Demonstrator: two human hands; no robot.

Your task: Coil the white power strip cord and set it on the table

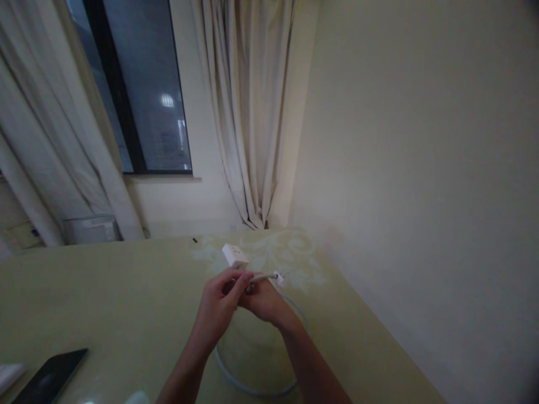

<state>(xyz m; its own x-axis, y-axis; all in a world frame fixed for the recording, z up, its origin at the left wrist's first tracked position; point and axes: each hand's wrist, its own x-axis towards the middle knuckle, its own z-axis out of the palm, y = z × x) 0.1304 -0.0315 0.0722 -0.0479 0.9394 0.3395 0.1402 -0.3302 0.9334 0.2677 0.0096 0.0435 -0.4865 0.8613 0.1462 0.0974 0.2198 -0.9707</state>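
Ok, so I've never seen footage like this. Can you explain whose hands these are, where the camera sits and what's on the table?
There is no machine here. A person wears a camera on the head, so the one picture looks forward and down at their own bare hands. The left hand and right hand meet above a pale green table. Between them is the end of a white cable, whose tip pokes out to the right. The left hand's fingers close on it, but the right hand's grip is mostly hidden. The rest of the cable loops on the table under the wrists. Just beyond is a small white block, probably a charger; whether it is held is unclear. A dark phone lies at the lower left. Behind are a window and cream curtains.
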